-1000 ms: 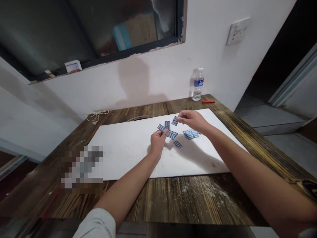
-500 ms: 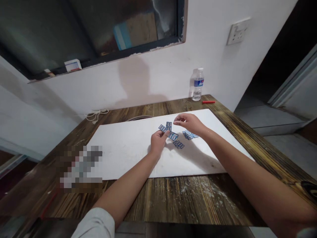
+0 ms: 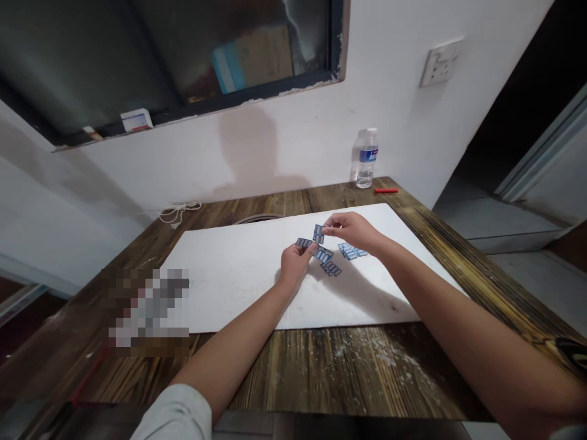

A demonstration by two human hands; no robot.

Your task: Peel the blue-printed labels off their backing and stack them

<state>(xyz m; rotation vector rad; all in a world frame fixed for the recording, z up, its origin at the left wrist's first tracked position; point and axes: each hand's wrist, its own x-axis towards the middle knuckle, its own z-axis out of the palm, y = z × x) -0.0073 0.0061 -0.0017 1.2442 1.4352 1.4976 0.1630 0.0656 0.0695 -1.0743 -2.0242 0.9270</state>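
Above the white board, my left hand (image 3: 296,260) is closed on a cluster of flat blue-edged pieces (image 3: 323,255) with pale bars; their exact kind is unclear. One arm of the cluster (image 3: 303,242) sticks out to the left of the thumb. My right hand (image 3: 351,230) pinches the edge of the upright blue-edged piece (image 3: 318,233) at the top of the cluster. Just below the held cluster is another barred piece (image 3: 331,269); whether it is joined to it I cannot tell. More blue-edged pieces (image 3: 351,251) lie on the board beneath my right wrist.
The white board (image 3: 229,275) covers much of the dark wooden table (image 3: 257,366). At the back right stand a water bottle (image 3: 365,159) and a red stick-like object (image 3: 386,190). A white cord (image 3: 178,211) lies back left. A blurred-out patch (image 3: 151,311) covers something at left.
My right hand has closed on the upright piece, which it was apart from before. That piece has shifted slightly right. My left hand keeps its hold with a slight turn.
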